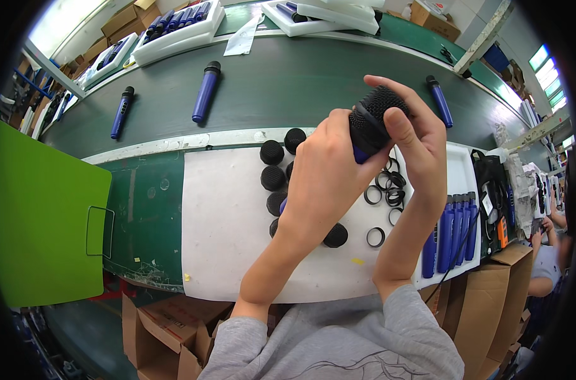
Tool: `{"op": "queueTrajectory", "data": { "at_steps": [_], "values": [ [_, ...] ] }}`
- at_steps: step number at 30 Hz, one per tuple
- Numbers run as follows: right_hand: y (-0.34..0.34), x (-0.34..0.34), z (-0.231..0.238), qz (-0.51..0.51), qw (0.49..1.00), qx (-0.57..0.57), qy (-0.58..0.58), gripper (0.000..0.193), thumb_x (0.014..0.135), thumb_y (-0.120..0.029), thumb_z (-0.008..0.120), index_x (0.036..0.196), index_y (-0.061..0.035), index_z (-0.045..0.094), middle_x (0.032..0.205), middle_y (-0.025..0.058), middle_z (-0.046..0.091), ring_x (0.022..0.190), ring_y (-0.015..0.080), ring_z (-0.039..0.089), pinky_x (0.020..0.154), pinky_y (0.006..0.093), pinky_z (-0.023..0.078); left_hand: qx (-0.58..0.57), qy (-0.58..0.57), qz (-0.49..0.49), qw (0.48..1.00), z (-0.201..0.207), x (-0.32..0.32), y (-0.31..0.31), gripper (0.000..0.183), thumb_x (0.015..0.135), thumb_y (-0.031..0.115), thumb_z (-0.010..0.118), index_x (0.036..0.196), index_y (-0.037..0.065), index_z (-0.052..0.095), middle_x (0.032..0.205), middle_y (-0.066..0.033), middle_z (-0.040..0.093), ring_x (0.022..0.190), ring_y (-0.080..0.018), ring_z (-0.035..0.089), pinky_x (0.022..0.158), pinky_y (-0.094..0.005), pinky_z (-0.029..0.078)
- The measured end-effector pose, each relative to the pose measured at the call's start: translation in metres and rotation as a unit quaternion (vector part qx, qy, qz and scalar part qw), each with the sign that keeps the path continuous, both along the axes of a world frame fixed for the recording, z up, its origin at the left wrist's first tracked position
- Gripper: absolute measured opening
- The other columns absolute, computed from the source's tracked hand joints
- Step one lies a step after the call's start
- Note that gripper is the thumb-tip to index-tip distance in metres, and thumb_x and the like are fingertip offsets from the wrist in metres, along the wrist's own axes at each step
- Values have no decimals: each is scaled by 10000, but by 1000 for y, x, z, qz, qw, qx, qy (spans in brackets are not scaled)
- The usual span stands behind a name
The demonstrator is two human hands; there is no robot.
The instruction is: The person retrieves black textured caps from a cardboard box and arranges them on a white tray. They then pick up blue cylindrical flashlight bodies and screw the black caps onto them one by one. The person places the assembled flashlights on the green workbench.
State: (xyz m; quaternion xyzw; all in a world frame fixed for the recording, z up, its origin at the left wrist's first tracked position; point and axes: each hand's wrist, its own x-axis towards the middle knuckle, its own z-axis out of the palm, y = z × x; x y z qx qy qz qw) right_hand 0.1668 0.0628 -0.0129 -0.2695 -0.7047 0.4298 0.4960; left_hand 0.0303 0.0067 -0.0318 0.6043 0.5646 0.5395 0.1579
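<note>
Both hands hold one blue handheld microphone (pixel 371 119) up over the white work sheet, its black mesh head tilted up and to the right. My left hand (pixel 326 168) wraps round the blue body, hiding most of it. Around the mesh head curl the thumb and fingers of my right hand (pixel 421 136). Below, several loose black mesh heads (pixel 273 178) stand on the sheet, some partly covered by my left hand and arm. Black rings (pixel 375 237) lie beside my right wrist, several of them heaped together.
Several blue microphone bodies (pixel 447 237) lie in a white foam tray at the right. Across the green conveyor belt (pixel 161 104) lie spaced microphones (pixel 207 92). Foam trays (pixel 180 35) sit beyond it. A green panel (pixel 44 215) stands left; cardboard boxes (pixel 484 304) are near right.
</note>
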Motion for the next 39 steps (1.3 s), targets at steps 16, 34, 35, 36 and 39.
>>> {"op": "queueTrajectory", "data": {
  "at_steps": [16,34,35,36,39],
  "values": [
    [-2,-12,0,-74,997,3,-12,430,924,-351,743,1096,41,690,892,76,708,820,126,641,781,269,519,-28,25,9,999,-1,-1,1,385,782,187,828,951,-45,571,835,-206,678,727,-373,700,637,-423,567],
    [10,11,0,92,992,-62,57,580,954,-377,701,1354,18,557,1187,104,653,1112,156,614,949,287,489,-19,-21,0,1000,-3,0,6,352,779,204,846,900,-37,619,731,-125,685,623,-198,667,601,-329,533],
    [6,12,4,99,990,-75,60,533,951,-307,715,1348,18,573,1155,94,669,1081,156,628,930,294,504,-18,-21,0,1000,-3,-1,7,350,783,207,843,897,-39,621,725,-119,682,616,-182,659,597,-322,530],
    [7,12,3,89,992,-76,56,518,944,-289,725,1335,19,581,1144,94,673,1076,158,631,925,294,508,-22,-22,-4,1000,-2,-1,7,349,785,208,841,900,-40,623,727,-119,683,617,-182,659,597,-323,530],
    [7,11,2,64,994,-78,47,482,919,-239,758,1294,21,606,1108,95,683,1058,160,639,909,296,518,-28,-19,-6,999,-2,-1,6,351,788,212,838,910,-41,627,730,-120,684,619,-185,659,596,-326,531]
  ]
}}
